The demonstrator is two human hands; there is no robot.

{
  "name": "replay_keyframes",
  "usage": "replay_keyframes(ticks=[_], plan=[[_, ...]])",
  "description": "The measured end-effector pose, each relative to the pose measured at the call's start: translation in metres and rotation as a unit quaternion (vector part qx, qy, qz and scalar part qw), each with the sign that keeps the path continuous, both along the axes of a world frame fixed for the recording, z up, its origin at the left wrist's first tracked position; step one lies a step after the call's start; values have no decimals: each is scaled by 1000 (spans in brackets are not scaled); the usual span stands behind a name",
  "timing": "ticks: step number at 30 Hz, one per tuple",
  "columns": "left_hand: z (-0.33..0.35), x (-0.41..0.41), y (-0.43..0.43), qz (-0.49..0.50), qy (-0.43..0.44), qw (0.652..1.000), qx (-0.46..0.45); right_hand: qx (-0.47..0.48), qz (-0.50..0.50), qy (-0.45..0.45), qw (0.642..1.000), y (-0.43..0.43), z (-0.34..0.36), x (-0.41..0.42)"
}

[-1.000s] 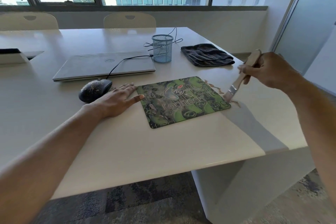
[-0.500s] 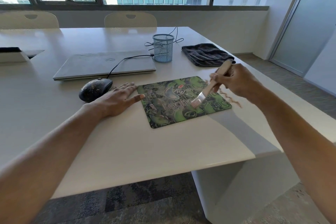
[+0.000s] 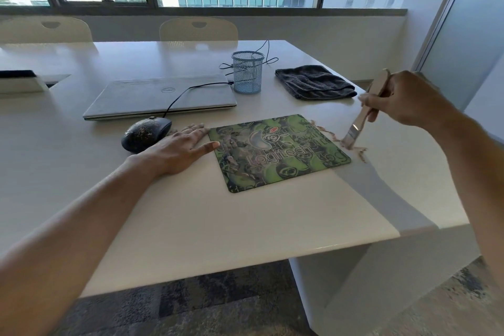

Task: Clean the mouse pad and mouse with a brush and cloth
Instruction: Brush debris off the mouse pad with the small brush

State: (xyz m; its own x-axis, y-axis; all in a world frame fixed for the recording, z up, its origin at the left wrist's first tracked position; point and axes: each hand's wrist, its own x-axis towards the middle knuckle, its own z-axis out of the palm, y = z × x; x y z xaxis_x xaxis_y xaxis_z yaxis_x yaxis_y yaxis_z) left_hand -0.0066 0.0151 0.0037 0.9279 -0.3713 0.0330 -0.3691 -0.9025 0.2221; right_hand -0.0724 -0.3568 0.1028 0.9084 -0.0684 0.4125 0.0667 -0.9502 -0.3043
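1. Pale and glossy, the bench [image 3: 245, 221] carried a closed silver laptop [image 3: 152, 97] at its far left, with a thin black cable [image 3: 188, 88] running across the lid.
2. A black mouse [image 3: 146, 135], speckled with brownish bits, lay just near of the laptop's front edge and left of the mouse pad.
3. The left grip [image 3: 180, 153] lay palm down on the bench between mouse and pad, fingers straight and spread; its thumb tip reached the pad's left edge.
4. The green patterned mouse pad [image 3: 278, 153] lay flat mid-bench, dusty patches across its surface.
5. A blue mesh cup [image 3: 247, 72] stood upright far of the pad, beside the laptop's right corner.
6. A dark grey cloth [image 3: 313, 82] lay folded right of the cup, apart from the pad.
7. Brown crumbs [image 3: 360, 151] trailed along the pad's right edge and onto the bench.
8. The brush [image 3: 357, 124] slanted down-left, bristles among those crumbs just off the pad's right edge.
9. The right grip [image 3: 401, 102] pinched the brush's wooden handle, fingers curled round it.
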Motion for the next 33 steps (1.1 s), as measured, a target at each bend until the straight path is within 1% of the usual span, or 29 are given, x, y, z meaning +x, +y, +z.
replay_keyframes(ticks=[2,5,8,11,15,19,21,24,28,33], plan=[[0,0,0,-2,1,1000,1,50,50,-6,997,13,3,1],[0,0,0,-2,2,1000,2,119,118,12,986,45,-2,8],[2,-2,-1,0,5,1000,0,158,166,33,973,77,-13,12],[3,-3,-4,11,6,1000,-14,189,193,46,962,100,-25,13],[4,-2,-6,18,3,1000,-15,213,195,63,955,107,-36,14],[2,-2,-4,16,7,1000,-7,199,161,55,965,82,-36,14],[0,-1,-4,21,10,1000,-7,187,129,56,972,62,-35,15],[-3,0,-5,35,42,997,-47,160,70,64,983,33,-33,19],[-3,-1,-5,35,42,997,-53,128,26,59,990,9,-26,19],[-3,-2,-6,33,33,998,-45,25,-24,24,999,8,-13,16]])
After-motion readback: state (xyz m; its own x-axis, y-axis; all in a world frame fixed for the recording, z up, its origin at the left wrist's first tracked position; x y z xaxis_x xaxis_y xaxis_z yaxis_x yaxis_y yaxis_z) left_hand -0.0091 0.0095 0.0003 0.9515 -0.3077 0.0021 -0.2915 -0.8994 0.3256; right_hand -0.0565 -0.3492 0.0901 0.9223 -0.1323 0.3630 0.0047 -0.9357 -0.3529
